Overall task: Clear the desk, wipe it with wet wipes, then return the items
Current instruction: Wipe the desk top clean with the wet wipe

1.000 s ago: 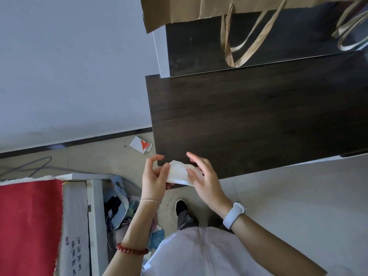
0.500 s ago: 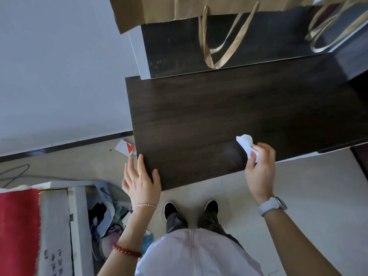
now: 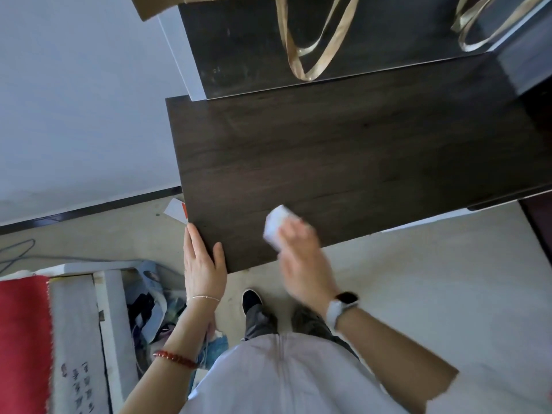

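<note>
The left hand (image 3: 203, 264) is now resting flat, fingers straight, on the counter (image 3: 343, 162) near corner. The right hand (image 3: 301, 252), blurred, is pressing the wet wipe (image 3: 276, 224), which has shifted leftward along the front edge. Wiping is evidently under way; returning items remains.

Daylight, soft and even, fairly bright. My right hand (image 3: 301, 258) and the wet wipe (image 3: 276, 227) it holds are smeared by motion blur, outlines lost. My left hand (image 3: 203, 264) is sharp. The dark desk top (image 3: 343, 156) shows a dull sheen near its front edge; the raised shelf (image 3: 239, 55) behind it reflects pale light. Shadows faint. Wide-angle lens bends straight edges toward the frame borders.
</note>
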The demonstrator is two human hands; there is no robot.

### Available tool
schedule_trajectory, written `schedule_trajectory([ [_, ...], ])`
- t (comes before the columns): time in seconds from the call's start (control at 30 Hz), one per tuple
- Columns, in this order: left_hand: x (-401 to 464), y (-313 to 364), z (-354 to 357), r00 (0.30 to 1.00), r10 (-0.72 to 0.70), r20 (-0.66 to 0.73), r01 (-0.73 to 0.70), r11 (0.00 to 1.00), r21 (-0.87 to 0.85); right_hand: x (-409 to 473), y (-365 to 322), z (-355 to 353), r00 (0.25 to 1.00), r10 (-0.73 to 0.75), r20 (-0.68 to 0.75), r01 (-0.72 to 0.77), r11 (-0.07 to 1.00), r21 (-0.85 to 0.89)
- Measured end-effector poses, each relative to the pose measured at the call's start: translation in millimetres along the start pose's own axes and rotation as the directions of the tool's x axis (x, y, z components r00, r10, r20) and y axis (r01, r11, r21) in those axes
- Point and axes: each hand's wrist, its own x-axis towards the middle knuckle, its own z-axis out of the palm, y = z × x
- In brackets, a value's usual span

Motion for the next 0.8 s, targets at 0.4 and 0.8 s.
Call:
schedule_trajectory([
  [0.4, 14.3, -20.3, -39.3, 0.999, -0.011, 0.051, 0.025, 0.962, -0.273, 4.6, -9.6, 6.7, 0.997, 0.053, 0.048, -0.046, 0.990, -0.136],
  [0.8, 47.4, -40.5, -63.2, 0.978, -0.192, -0.079, 0.136, 0.880, -0.454, 70.3, -75.6, 27.5, 0.822, -0.422, 0.384, 0.486, 0.870, -0.085],
])
